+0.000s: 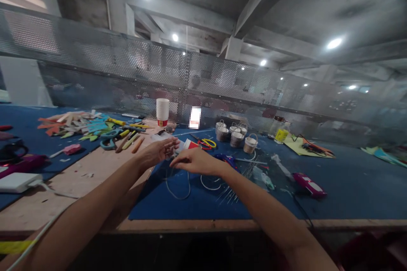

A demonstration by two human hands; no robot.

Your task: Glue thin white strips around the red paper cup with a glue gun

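Note:
My left hand (160,151) is raised over the blue mat, its fingers curled around the edge of something pale and partly hidden; what they hold I cannot make out. Close beside it, my right hand (193,161) has its thumb and index finger brought near each other, and anything between them is too small to name. A red and white paper cup (190,144) shows just behind my right hand, partly covered by it. White cord (178,197) loops down onto the mat below both hands.
Several small baskets with handles (237,139) stand behind to the right, near yellow-handled scissors (209,143). A stack of paper cups (162,111) is at the back. Tools (137,145) and coloured strips (73,123) lie left. A purple glue gun (309,185) lies right.

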